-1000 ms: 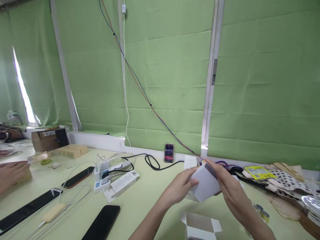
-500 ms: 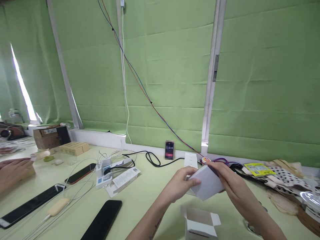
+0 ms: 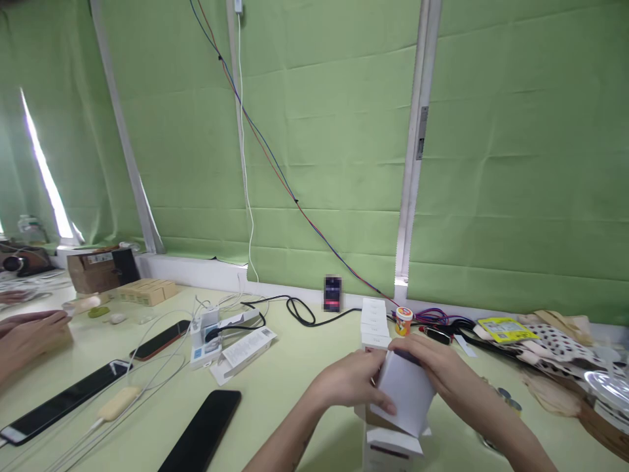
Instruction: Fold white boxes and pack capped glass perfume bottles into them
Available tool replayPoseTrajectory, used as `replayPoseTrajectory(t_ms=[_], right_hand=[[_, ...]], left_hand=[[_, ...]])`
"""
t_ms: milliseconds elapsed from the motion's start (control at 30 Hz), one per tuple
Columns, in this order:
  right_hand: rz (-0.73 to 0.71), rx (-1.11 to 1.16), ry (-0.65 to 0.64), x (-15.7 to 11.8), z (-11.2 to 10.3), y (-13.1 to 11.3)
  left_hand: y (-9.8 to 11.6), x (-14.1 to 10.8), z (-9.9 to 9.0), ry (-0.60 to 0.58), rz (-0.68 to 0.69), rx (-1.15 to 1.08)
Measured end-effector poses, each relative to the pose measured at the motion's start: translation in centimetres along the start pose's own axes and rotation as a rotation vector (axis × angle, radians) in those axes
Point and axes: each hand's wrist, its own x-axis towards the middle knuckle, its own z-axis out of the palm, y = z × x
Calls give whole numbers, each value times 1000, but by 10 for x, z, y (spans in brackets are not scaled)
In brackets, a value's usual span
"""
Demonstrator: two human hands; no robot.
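Both my hands grip a white, box-shaped piece that looks like an inner carton. My left hand has its thumb across the near left side, while my right hand wraps the top and right side. The piece is tilted, its lower end at the mouth of an open white box whose flaps stand out. Whether it reaches inside I cannot tell. Behind my hands a row of white boxes runs toward the wall.
A black phone lies left of my forearm, near a power strip with cables. An orange tub stands by the wall. Dotted cloth and a lidded cup are at right. Another person's hand is at far left.
Both hands have moved down and toward me with the white piece, bringing it from above the open box to its mouth. The row of boxes and the orange tub now show more.
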Motion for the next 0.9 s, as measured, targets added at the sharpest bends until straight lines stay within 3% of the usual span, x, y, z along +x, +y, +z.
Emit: replayPoseTrajectory(t_ms=[300, 567, 767, 900], right_hand=[[-10, 39, -39, 1, 6, -6], [-1, -65, -144, 1, 14, -16], [-5, -110, -207, 0, 29, -22], [41, -155, -233, -2, 40, -15]], left_hand=[[-9, 0, -10, -146, -7, 68], [-22, 7, -6, -255, -19, 156], [-25, 6, -10, -259, -17, 309], [-27, -1, -19, -200, -26, 264]])
